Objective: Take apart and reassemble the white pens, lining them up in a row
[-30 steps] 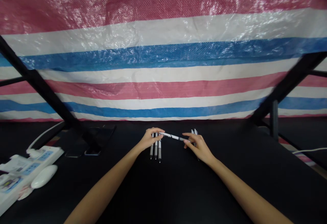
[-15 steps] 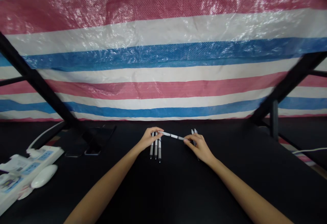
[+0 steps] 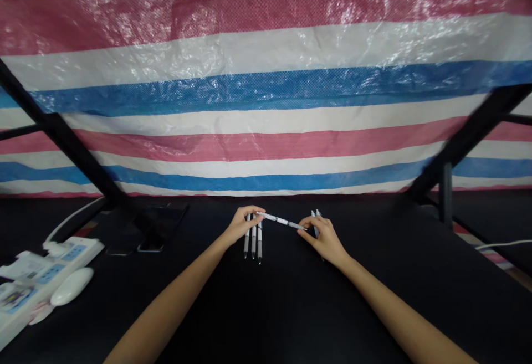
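crosswise, a white-and-grey pen (image 3: 282, 221) spans the space from left hand (image 3: 240, 226) to right hand (image 3: 326, 237), its long axis slanting lower in view toward the right. the left hand pinches the white end; the grey end sits between the right thumb and forefinger, their grip unclear. three pens (image 3: 254, 240) lie partly beneath the left hand, tips nearward.
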Demonstrator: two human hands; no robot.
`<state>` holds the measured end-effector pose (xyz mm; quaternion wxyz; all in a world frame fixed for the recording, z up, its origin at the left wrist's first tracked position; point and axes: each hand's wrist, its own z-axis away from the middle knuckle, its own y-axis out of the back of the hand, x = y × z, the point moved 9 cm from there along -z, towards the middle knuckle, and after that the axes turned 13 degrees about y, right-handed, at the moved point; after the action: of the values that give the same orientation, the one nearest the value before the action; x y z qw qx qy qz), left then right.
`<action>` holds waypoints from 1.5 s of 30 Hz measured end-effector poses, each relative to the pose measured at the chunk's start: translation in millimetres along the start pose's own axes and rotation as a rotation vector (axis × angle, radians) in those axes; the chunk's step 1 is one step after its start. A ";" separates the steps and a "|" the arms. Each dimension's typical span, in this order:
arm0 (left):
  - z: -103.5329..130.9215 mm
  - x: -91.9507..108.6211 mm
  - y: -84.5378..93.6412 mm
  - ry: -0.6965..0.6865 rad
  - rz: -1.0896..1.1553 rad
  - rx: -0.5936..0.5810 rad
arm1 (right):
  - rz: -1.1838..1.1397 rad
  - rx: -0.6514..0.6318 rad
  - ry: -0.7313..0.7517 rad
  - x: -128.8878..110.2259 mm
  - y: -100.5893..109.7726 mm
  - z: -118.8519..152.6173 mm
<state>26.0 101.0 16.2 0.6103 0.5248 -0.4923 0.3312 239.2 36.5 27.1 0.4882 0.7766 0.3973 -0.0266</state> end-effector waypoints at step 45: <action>-0.7 -3.1 -0.9 0.000 0.001 -0.012 | 0.001 -0.114 0.008 -5.7 -6.6 -2.1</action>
<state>26.1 101.9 13.0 0.6133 0.5209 -0.4945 0.3288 230.4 36.2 25.8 0.5300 0.7479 0.3998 -0.0005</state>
